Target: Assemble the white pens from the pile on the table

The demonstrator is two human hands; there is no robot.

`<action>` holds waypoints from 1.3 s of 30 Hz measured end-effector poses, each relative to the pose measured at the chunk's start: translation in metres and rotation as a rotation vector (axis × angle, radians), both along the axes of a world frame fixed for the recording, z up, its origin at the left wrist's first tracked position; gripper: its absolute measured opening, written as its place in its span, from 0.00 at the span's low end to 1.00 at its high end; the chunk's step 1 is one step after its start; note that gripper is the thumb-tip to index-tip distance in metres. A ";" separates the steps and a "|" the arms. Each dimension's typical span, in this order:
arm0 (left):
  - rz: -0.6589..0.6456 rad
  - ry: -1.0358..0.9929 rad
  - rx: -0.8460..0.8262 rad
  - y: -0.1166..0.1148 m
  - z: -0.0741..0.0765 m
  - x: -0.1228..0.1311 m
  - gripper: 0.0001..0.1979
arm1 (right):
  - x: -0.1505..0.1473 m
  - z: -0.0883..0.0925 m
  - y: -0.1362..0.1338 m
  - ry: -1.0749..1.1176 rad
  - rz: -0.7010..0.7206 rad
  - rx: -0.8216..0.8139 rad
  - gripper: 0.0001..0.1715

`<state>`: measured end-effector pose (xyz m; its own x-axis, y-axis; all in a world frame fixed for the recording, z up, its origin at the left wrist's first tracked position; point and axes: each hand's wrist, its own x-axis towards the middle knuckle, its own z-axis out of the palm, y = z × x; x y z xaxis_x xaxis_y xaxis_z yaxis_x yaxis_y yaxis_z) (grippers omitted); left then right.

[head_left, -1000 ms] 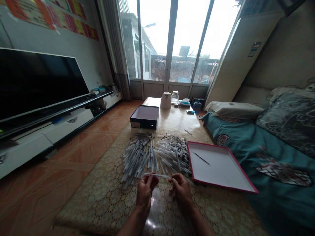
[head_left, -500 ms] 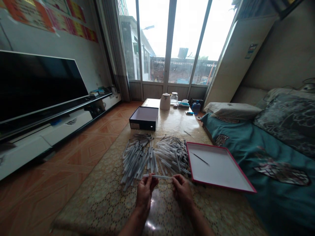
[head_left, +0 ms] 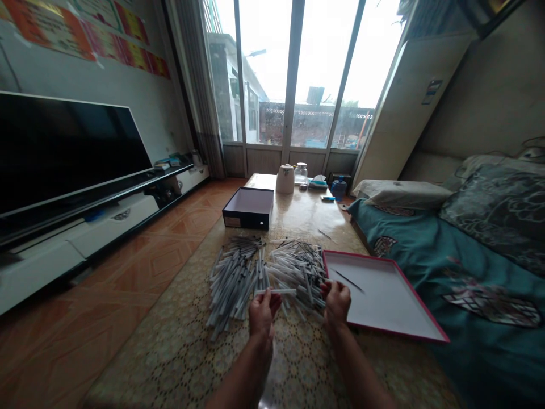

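Observation:
My left hand [head_left: 261, 315] pinches a whitish, see-through pen barrel [head_left: 284, 291], which points level to the right. My right hand [head_left: 338, 302] is apart from that barrel, at the left rim of a red-edged shallow box lid [head_left: 400, 295]. Its fingers are closed, and whatever is between them is too small to make out. Just beyond my hands lie a left pile of similar barrels with dark ends [head_left: 230, 284] and a right pile of pale barrels and thin dark sticks [head_left: 293, 264]. A thin dark stick, like a pen refill [head_left: 349, 280], rests inside the lid.
An open dark box [head_left: 247, 220] stands beyond the piles on the patterned table [head_left: 170, 341]. Farther back are a kettle [head_left: 285, 179], a glass jar [head_left: 301, 172] and a tissue pack [head_left: 317, 182]. A teal-covered sofa [head_left: 409, 238] borders the right side.
My right hand has left the barrel's right end and moved right and up to the lid's edge. My left hand, still holding the barrel, has shifted slightly up and right.

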<state>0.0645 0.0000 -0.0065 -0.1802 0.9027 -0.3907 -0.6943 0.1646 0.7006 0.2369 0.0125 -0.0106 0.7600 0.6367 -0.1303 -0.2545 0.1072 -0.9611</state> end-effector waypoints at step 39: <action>-0.242 0.348 0.024 -0.030 0.006 -0.037 0.15 | -0.057 -0.009 -0.088 -0.680 0.541 0.040 0.11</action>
